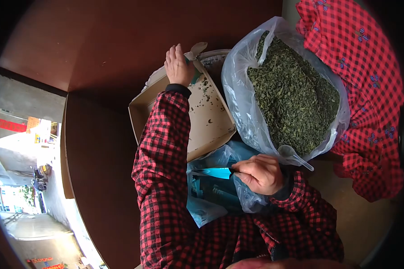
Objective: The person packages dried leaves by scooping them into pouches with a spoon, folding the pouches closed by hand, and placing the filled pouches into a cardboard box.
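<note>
Right hand [260, 175]: fingers pinching 1 blue packet [217, 172] above plastic bag [202, 213]. Left hand [179, 67] at cardboard box [206, 130], fingers extended, grip unclear. Few leaf scraps [205, 92] inside; plenty of leaves [296, 98] apparently left.

No legible text, blurred marks on blue packets [216, 193], red banner [12, 125] unreadable

Flat bright-blue packet [217, 172], above blue bag [204, 212], green item [195, 77] — mostly hidden, over cardboard tray [205, 132]
</note>
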